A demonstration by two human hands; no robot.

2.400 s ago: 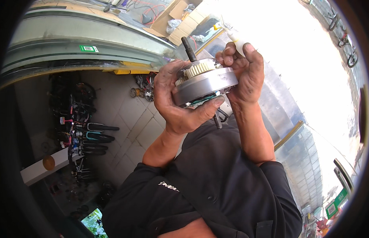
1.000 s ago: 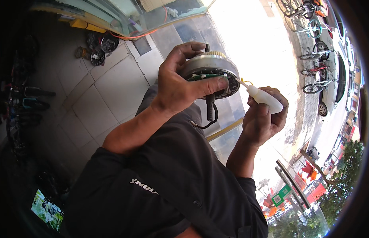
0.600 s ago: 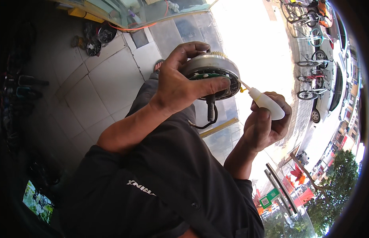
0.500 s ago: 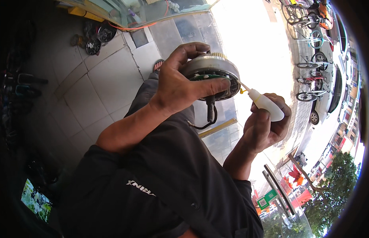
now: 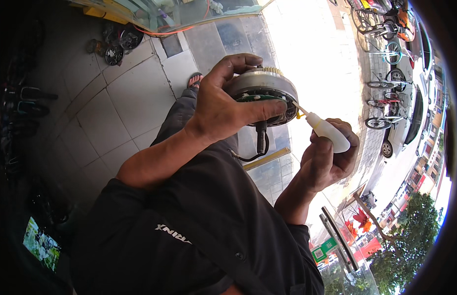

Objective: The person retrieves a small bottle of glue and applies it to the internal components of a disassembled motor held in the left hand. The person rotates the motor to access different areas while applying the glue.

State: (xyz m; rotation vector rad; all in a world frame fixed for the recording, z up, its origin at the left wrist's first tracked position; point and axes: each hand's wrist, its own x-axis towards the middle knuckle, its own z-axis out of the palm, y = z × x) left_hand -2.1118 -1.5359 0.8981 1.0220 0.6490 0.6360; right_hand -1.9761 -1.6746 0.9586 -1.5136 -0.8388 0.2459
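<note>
Holding a round silver metal motor hub point(image 5: 267, 81) before the black-shirted torso point(image 5: 199, 211) in the left hand point(image 5: 217, 107), a white plastic squeeze bottle point(image 5: 332, 136) in the right hand point(image 5: 329, 158). Likely a heavy, rigid hub; best gripped by its rim point(image 5: 287, 88).

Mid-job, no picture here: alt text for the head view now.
The left hand holds a round metal hub with a dark shaft; the right hand grips a white bottle, its nozzle at the hub's edge. Floor tiles lie at left, bicycles upper right.
</note>
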